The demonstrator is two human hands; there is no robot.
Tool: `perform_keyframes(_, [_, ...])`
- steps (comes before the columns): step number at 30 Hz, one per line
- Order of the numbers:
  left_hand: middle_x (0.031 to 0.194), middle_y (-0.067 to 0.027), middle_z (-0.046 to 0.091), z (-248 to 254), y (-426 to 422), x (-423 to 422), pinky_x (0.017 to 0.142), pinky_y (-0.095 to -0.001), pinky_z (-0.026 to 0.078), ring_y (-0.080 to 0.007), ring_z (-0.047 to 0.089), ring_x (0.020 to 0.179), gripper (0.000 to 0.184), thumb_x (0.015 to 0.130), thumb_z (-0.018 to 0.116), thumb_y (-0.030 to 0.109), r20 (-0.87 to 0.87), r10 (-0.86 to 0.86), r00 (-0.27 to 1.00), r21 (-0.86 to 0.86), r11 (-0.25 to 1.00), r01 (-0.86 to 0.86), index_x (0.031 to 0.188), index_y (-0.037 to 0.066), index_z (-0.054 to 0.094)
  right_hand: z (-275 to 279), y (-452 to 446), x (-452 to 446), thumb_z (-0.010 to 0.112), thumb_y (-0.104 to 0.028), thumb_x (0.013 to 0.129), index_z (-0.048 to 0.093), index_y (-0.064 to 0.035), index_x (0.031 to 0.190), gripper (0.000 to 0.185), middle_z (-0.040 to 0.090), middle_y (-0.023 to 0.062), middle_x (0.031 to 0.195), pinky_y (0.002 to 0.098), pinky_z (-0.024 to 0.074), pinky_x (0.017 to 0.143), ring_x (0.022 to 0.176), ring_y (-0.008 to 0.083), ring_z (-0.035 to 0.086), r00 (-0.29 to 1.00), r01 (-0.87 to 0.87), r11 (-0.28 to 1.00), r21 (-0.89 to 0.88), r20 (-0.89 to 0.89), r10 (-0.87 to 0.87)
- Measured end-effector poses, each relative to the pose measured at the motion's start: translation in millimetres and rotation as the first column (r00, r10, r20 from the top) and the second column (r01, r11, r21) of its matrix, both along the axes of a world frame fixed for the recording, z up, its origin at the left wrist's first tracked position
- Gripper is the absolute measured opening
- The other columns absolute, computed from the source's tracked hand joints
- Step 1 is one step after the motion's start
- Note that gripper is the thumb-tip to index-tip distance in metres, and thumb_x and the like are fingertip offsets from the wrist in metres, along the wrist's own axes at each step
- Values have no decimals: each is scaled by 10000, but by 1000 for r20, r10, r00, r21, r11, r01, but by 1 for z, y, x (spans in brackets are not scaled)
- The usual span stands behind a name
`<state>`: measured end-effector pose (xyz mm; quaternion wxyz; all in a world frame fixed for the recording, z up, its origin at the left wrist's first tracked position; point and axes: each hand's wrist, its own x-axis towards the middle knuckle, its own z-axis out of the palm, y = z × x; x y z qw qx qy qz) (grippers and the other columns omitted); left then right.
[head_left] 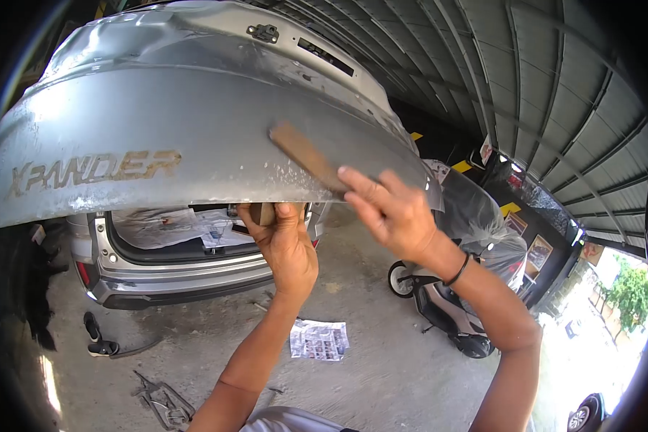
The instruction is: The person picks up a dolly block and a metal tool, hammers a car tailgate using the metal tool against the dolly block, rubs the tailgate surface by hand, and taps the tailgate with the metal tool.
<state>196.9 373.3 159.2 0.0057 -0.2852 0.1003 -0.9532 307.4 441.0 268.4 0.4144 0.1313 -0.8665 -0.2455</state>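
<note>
A raised grey car tailgate (216, 137) spans the upper view, with the brown marks of the letters XPANDER at its left and scuffed patches near its lower edge. My right hand (392, 212) grips the near end of a flat brown bar (306, 155), blurred by motion, which slants across the panel. Whether the bar touches the surface I cannot tell. Just under the tailgate's lower edge, my left hand (286, 248) is closed on a small brownish block (263, 214), whose upper part is hidden behind the panel.
Behind the panel is the car's open rear and bumper (187, 277). A plastic-covered scooter (446, 309) stands at the right. On the concrete floor lie a printed sheet (319, 340), a metal frame (162, 399) and dark footwear (97, 337).
</note>
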Motion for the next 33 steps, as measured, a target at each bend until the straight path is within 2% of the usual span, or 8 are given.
perform_keyframes(8, [1134, 44, 511, 3, 17, 5, 1014, -407, 394, -105, 493, 1077, 410, 935, 629, 147, 17, -21, 1000, -15, 1000, 21, 1253, 200, 375, 3, 17, 10, 691, -214, 870, 631, -192, 1255, 391, 531, 95, 706, 374, 489, 510, 549, 250, 571, 984, -111, 978, -175, -158, 84])
perform_keyframes(12, [1127, 43, 516, 5, 22, 9, 1005, -402, 397, -104, 495, 1075, 413, 924, 649, 163, 49, -33, 998, 4, 999, 33, 1239, 200, 383, 12, 13, 24, 699, -199, 863, 630, -192, 1253, 396, 543, 96, 706, 376, 494, 522, 549, 244, 571, 991, 131, 991, 32, 27, -132])
perform_keyframes(18, [1124, 38, 528, 1, 29, 6, 1008, -405, 396, -112, 500, 1094, 437, 917, 663, 174, 19, -5, 1000, 7, 1000, 5, 1247, 194, 377, 2, 39, 14, 660, -251, 896, 630, -172, 1246, 360, 527, 86, 688, 353, 467, 489, 551, 222, 544, 984, -140, 967, -215, -141, 111])
perform_keyframes(20, [1127, 36, 531, 2, 29, 9, 1009, -398, 394, -113, 499, 1095, 437, 918, 659, 167, 31, -22, 999, 13, 1000, 21, 1252, 191, 378, 7, 36, 26, 667, -229, 891, 627, -141, 1245, 368, 527, 91, 669, 335, 454, 502, 543, 217, 520, 998, 16, 985, 173, 58, -27])
perform_keyframes(24, [1150, 28, 531, 3, 32, 9, 1027, -384, 386, -117, 498, 1102, 436, 926, 641, 141, -6, -33, 999, 39, 999, 33, 1272, 181, 378, 22, 42, 19, 680, -237, 874, 622, -188, 1269, 402, 500, 82, 714, 359, 474, 501, 549, 215, 543, 986, -49, 977, -207, -166, 14])
perform_keyframes(26, [1155, 27, 526, 1, 35, 7, 1033, -385, 385, -119, 496, 1107, 438, 927, 639, 142, -3, -28, 1000, 42, 999, 28, 1276, 180, 377, 9, 45, 21, 677, -232, 878, 620, -193, 1274, 402, 504, 80, 715, 359, 479, 512, 547, 218, 543, 977, -97, 986, -139, -203, 67])
perform_keyframes(28, [1161, 26, 521, -3, 34, 6, 1038, -387, 384, -122, 494, 1112, 439, 928, 637, 143, 1, -17, 1000, 33, 999, 17, 1279, 178, 376, -1, 42, 32, 668, -211, 886, 621, -139, 1263, 386, 526, 86, 680, 352, 468, 530, 550, 221, 520, 993, -28, 993, 118, 116, 14])
perform_keyframes(33, [1198, 14, 497, -3, 45, 15, 1041, -386, 387, -128, 482, 1127, 453, 919, 647, 136, 25, -23, 999, 24, 999, 22, 1284, 163, 380, 13, 38, 33, 697, -207, 859, 611, -163, 1277, 429, 514, 88, 732, 367, 499, 553, 569, 260, 559, 992, -115, 976, -186, -81, 101])
